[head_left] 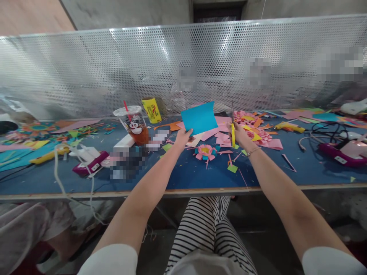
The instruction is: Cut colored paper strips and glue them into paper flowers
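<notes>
My left hand [184,137] grips the lower left corner of a bright blue sheet of paper [200,118], which is tilted up above the table. In my right hand [239,133] is a pair of scissors [233,134] with yellow handles, its blades pointing away from me and apart from the sheet. Between my forearms lies a paper flower [205,152] with pink and blue petals and a yellow centre. Pink paper pieces [223,139] and a green paper scrap [232,168] are scattered around it.
A plastic cup [134,124] with a red straw stands left, beside a yellow can [151,110]. Purple power strips [91,163] with cables and yellow glue guns [289,127] lie on both sides. A perforated metal panel [160,68] closes off the table's back.
</notes>
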### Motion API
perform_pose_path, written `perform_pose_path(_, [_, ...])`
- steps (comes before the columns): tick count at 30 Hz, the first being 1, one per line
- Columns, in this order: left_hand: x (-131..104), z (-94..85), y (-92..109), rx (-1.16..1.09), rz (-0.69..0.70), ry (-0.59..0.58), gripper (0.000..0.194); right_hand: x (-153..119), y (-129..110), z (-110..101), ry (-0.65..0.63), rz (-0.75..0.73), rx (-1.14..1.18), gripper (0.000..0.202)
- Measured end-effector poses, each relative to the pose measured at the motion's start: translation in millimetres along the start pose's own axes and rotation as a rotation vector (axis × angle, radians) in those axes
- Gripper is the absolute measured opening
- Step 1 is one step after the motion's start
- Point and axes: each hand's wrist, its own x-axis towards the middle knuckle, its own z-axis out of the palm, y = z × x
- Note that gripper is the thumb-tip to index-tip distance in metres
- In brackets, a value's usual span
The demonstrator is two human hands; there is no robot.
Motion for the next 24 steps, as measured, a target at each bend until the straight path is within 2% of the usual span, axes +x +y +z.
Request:
perform_pose_path(4, [3, -0.9, -2, -0.184, -0.058, 0.095, 0.018, -4, -2, -3, -0.075, -0.022, -0.158, 0.034])
perform_pose_path(9, [3, -2.1, 2, -0.25, 0.001, 0.09, 0.013, -4, -2, -4, -0.093, -0.085, -0.274, 0.029])
perform_pose_path(11, [3, -3.0, 3, -0.265, 0.023, 0.106, 0.011, -5, -1, -4, -0.098, -0.109, -0.282, 0.028])
perform_pose_path(15, [2, -5.0, 6, -0.281, 0.036, 0.146, 0.008, -8, -2, -3, -0.18, -0.057, -0.205, 0.032])
perform_pose_path(20, [1, -5.8, 9, -0.285, 0.037, 0.159, 0.008, -8, -4, 5, -0.067, -0.283, -0.281, 0.03])
perform_pose_path(22, [1, -6.0, 9, -0.299, 0.055, 0.168, 0.009, -7, -5, 9, -0.032, -0.299, -0.283, 0.029])
perform_pose_path(24, [2, -6.4, 9, -0.312, 0.08, 0.179, 0.011, -6, -5, 13, -0.021, -0.249, -0.261, 0.028])
